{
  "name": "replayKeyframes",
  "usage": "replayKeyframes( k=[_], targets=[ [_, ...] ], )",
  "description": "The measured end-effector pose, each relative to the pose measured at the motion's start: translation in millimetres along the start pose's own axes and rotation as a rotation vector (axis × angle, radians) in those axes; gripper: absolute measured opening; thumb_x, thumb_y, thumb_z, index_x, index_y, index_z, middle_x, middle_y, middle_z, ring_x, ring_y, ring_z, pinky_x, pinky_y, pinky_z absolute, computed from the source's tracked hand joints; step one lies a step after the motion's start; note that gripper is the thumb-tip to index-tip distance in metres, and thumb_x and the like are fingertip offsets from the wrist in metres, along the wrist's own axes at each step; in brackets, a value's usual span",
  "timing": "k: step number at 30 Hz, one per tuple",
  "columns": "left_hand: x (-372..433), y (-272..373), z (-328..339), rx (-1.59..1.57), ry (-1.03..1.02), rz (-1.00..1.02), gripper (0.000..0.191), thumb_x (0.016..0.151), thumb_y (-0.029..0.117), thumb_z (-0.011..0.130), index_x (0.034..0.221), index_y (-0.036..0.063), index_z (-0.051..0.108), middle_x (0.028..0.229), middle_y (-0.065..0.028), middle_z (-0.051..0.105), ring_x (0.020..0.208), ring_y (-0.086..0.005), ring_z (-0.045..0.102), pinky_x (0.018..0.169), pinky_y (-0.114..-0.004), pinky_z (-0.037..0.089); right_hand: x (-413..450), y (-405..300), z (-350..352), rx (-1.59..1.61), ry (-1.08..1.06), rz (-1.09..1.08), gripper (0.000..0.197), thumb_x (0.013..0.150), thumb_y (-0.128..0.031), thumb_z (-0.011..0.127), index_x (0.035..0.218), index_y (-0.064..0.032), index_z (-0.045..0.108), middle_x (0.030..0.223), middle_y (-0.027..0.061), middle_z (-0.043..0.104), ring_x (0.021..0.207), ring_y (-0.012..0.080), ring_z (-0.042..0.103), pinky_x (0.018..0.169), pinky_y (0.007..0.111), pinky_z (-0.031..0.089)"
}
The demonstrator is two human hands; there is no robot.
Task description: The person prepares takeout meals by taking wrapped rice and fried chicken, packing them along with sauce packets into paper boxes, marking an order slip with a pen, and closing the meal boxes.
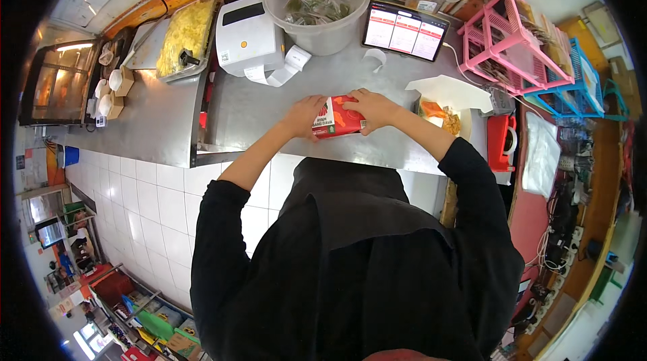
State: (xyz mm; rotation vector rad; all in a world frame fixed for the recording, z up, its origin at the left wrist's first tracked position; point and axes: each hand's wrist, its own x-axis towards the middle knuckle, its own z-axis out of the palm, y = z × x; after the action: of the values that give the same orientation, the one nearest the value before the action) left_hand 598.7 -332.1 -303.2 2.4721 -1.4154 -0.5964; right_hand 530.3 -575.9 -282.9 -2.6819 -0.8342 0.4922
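A red and white printed cardboard food box (339, 117) rests on the steel counter (247, 108) in front of me, its lid down. My left hand (305, 116) grips its left end, fingers over the top edge. My right hand (373, 109) clasps the right end, with fingertips on the lid. To the right of my right forearm stands an open white food box (445, 108), its flap raised. Inside that box lie fried-looking food and an orange packet (430, 109), partly hidden by my arm.
Behind the box are a label printer (248, 40) with a curled paper strip (288, 69), a plastic bucket (323, 37) of bagged greens and a tablet (404, 31). A red tape dispenser (498, 144) and pink rack (510, 43) stand right. A yellow-filled tray (186, 37) sits left.
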Motion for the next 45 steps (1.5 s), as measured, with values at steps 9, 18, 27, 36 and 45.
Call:
replayKeyframes(
  k=[9,18,27,36,45],
  targets=[
    [-9,-7,-7,0.012,-0.014,0.085,0.107,0.049,0.039,0.082,0.138,0.0026,0.034,0.14,-0.0187,0.037,0.127,-0.0317,0.039,0.106,-0.038,0.034,-15,9,50,0.013,0.169,-0.018,0.081,0.066,-0.038,0.076,0.135,-0.0152,0.04,0.143,0.0182,0.028,0.134,0.0375,0.024,0.103,0.042,0.039],
    [-4,-1,-4,0.038,0.071,0.118,0.094,0.056,0.048,0.077,0.137,0.0146,0.042,0.139,-0.0193,0.037,0.126,-0.0369,0.037,0.104,-0.044,0.034,-27,10,65,0.089,0.192,0.035,0.075,0.08,-0.041,0.064,0.142,-0.0195,0.029,0.152,0.0136,0.012,0.139,0.0379,0.01,0.105,0.05,0.032],
    [11,21,61,0.126,0.182,0.169,0.111,0.061,0.076,0.057,0.143,0.0085,0.028,0.145,-0.0227,0.025,0.134,-0.0491,0.014,0.103,-0.063,0.017,-68,-6,118,0.027,0.512,0.031,0.077,0.082,-0.044,0.058,0.143,-0.0085,0.026,0.149,0.0157,0.022,0.137,0.0347,0.02,0.108,0.056,0.018],
    [30,80,82,0.159,0.223,0.281,0.069,0.081,0.028,0.061,0.138,0.0013,0.033,0.144,-0.0172,0.031,0.135,-0.0387,0.025,0.107,-0.053,0.022,-95,7,106,-0.01,0.566,0.054,0.055,0.087,-0.031,0.053,0.134,-0.0053,0.041,0.141,0.015,0.037,0.133,0.0285,0.031,0.109,0.044,0.025],
    [40,96,103,0.225,0.334,0.027,0.055,0.083,0.03,0.058,0.13,0.0037,0.046,0.141,-0.0152,0.038,0.132,-0.0413,0.029,0.104,-0.056,0.026,-378,63,56,-0.158,1.112,1.79,0.054,0.073,-0.031,0.069,0.116,-0.0018,0.054,0.118,0.0175,0.051,0.107,0.0365,0.045,0.083,0.05,0.041]
  ],
)
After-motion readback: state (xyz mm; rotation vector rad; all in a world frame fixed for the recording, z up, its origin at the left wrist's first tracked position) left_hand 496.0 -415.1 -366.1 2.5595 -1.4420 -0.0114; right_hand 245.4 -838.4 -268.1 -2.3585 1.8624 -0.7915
